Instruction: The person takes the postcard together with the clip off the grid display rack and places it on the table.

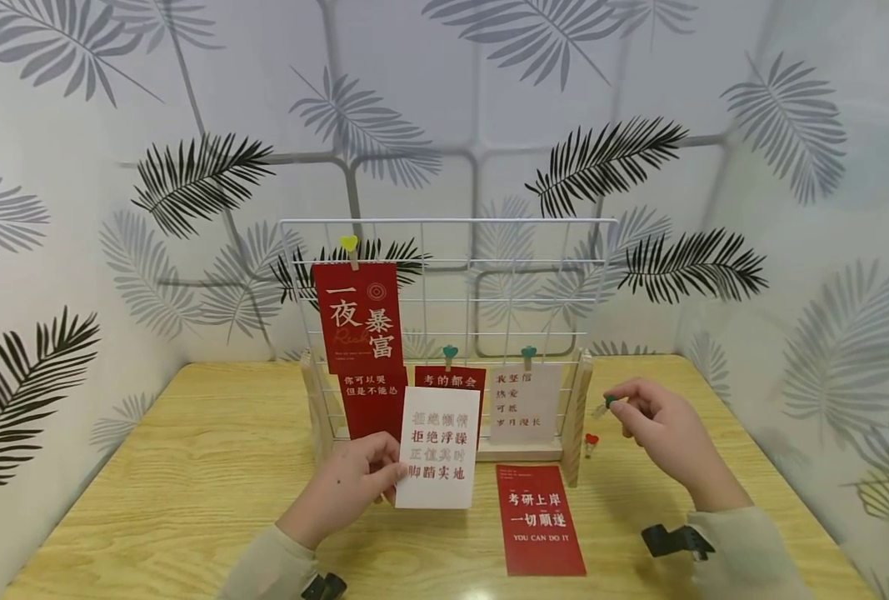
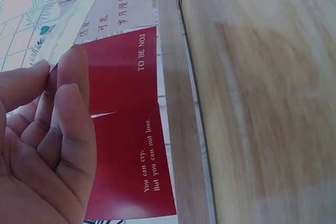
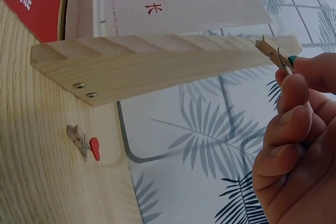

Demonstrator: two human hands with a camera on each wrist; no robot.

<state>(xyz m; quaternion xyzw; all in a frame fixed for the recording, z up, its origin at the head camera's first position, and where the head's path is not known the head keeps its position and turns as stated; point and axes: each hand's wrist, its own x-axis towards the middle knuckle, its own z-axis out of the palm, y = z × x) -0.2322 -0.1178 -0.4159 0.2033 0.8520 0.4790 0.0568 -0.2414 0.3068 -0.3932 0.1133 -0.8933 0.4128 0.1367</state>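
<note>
My left hand (image 1: pixel 342 485) pinches a white card (image 1: pixel 438 492) with red and pale printed lettering by its lower left edge. The card is upright, in front of a white wire grid rack (image 1: pixel 447 221). In the left wrist view, thumb and fingertips meet at the card's edge. To the right of the rack, my right hand (image 1: pixel 657 429) pinches a small wooden clothespin (image 3: pixel 273 53) with a green heart on it. Its free end points away from the fingers in the right wrist view. A similar clothespin with a red heart (image 3: pixel 94 149) lies on the table below that hand.
Red cards, one at upper left (image 1: pixel 362 317), and a white card (image 1: pixel 522 408) hang on the rack. Heart clothespins, yellow (image 1: pixel 349 243) and green (image 1: pixel 450 353), grip some. The rack has wooden side posts (image 1: pixel 581 417). A red card (image 1: pixel 540 557) lies on the wooden table (image 1: pixel 174 467).
</note>
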